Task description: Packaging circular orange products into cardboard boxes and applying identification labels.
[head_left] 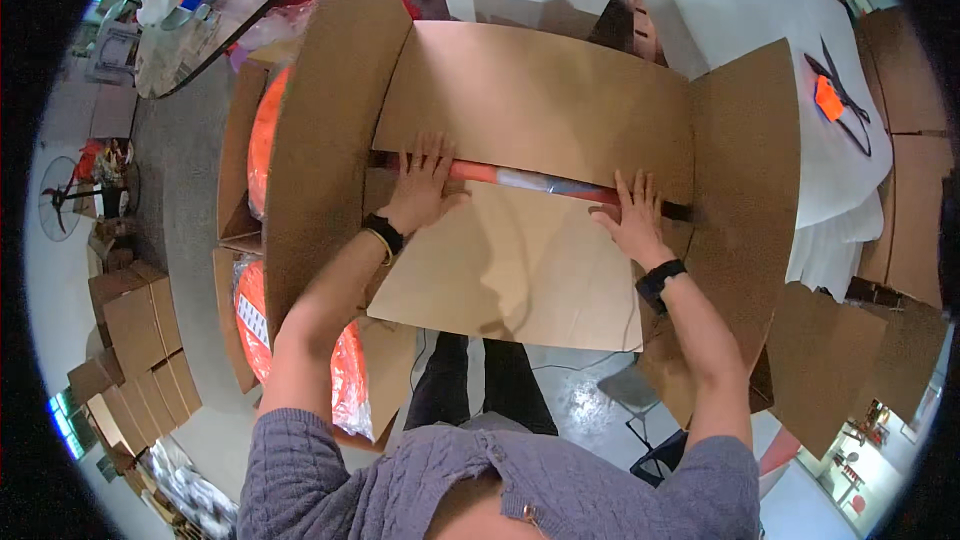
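A large brown cardboard box stands in front of me with its left and right flaps raised. Its far flap and near flap lie folded inward, leaving a narrow gap. Through that gap shows an orange and whitish-blue item that looks wrapped in clear plastic; the rest of it is hidden. My left hand rests at the left end of the gap, fingers spread across it. At the right end, my right hand lies with its fingers apart, touching the flap edges. Neither hand holds anything.
To the left are open boxes holding orange plastic-wrapped items. A table stands at the far left. White sheeting on the right bears an orange tool with black straps. Stacked cartons line the left side.
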### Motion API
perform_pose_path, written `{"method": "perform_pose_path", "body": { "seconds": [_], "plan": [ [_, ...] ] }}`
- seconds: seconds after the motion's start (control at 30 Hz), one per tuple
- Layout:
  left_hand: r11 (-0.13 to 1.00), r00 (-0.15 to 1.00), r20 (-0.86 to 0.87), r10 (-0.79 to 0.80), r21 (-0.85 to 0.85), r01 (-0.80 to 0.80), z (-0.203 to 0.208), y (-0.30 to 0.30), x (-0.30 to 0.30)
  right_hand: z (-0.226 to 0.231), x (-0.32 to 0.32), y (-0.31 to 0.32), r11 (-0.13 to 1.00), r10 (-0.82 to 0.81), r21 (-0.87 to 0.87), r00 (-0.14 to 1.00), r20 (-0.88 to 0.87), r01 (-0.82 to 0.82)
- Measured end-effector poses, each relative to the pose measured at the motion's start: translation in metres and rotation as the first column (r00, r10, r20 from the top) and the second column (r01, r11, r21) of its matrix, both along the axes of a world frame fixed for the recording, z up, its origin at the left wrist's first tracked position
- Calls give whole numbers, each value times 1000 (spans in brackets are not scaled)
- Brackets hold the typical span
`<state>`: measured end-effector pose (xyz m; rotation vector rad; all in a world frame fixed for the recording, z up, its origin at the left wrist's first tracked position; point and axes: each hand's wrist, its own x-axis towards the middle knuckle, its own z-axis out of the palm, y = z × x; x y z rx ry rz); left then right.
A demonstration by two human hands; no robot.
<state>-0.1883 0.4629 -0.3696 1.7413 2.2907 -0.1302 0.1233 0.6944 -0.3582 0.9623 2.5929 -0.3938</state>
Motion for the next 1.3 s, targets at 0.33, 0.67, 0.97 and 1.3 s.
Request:
{"method": "perform_pose_path", "body": {
  "seconds": [0.33,0.67,0.97,1.3],
  "plan": [
    [990,996,21,86,-110,-83,-43,9,7,-68,11,-5,983,42,183,934,-354,24],
    [944,987,40,153,-303,-133,-20,23,5,-42,-38,-38,970,226,148,943,-245,-194],
    [997,937,350,23,64,-48,210,-7,70,-53,-63,-46,987,66,159,978,-197,-34],
    [786,73,899,431,-334,-521,230,-164,-64,-54,-83,-58,995,78,73,990,-115,-70]
  ]
}}
